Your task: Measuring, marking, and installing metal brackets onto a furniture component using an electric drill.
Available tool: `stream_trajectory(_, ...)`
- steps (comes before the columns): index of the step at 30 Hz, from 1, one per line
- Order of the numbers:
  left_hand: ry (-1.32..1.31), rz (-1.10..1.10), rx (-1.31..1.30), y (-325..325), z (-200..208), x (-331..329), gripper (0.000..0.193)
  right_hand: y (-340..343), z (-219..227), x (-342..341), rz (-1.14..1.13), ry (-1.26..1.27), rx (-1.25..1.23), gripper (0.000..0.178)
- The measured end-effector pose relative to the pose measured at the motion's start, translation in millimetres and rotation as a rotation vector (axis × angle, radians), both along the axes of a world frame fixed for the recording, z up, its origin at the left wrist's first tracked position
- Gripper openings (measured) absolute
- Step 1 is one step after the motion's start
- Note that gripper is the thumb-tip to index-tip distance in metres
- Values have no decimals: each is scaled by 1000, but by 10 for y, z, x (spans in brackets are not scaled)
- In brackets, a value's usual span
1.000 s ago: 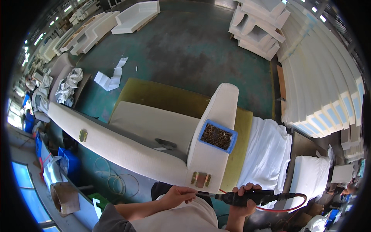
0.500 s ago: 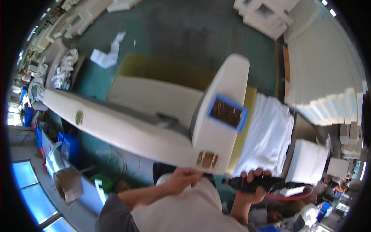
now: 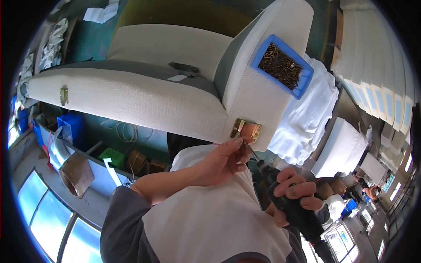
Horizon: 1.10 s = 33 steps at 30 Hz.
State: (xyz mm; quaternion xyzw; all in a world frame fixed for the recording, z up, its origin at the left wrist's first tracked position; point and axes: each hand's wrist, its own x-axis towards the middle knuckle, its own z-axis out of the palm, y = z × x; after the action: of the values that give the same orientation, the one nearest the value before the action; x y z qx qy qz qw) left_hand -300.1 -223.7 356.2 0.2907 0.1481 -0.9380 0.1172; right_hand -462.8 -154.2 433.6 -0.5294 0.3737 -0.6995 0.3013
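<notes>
**Screw tip at the brass bracket: watch for a slip**

At the near corner of the upholstered sofa frame (image 3: 144,103), seen from your head camera, your left hand (image 3: 226,160) has its fingertips pinched together at the driver bit, apparently on a small screw, though it is too small to tell for sure. That spot sits just below the brass bracket (image 3: 246,130) fixed to the sofa's edge. Your right hand (image 3: 294,193) is wrapped tight around the black power screwdriver (image 3: 291,206), whose bit angles up toward the bracket.

You could let the bit skid off the screw head, since it meets the plate at a slant; it would then jab your pinching fingers or snag the cream fabric. A tilted screw could also bite crooked.

The cover is coarse, nubby weave over a padded, rounded form. Shiny, flat metal makes up the bracket. On the sofa arm rests a blue plastic tray (image 3: 302,85), rectangular, full of dark screws (image 3: 280,65); a jolt could tip it.
</notes>
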Motion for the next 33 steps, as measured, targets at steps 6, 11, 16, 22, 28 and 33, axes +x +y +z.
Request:
stream_trajectory(6, 62, 77, 11, 64, -149, 22, 24, -125, 70, 1, 210, 230, 108, 60)
stream_trajectory(11, 53, 81, 25, 51, -155, 2, 26, -224, 31, 49, 186, 238, 134, 61)
stream_trajectory(16, 86, -5, 79, 4, -5, 13, 29, -340, 33, 42, 221, 218, 147, 56)
stream_trajectory(22, 190, 14, 132, 5, 43, 26, 36, -529, 61, 83, 305, 223, 181, 48)
stream_trajectory(28, 211, 20, 142, 16, 26, 38, 39, -534, 4, 138, 239, 139, 199, 46)
stream_trajectory(33, 214, 31, 156, 7, -10, 44, 35, -627, 11, 120, 334, 227, 227, 47)
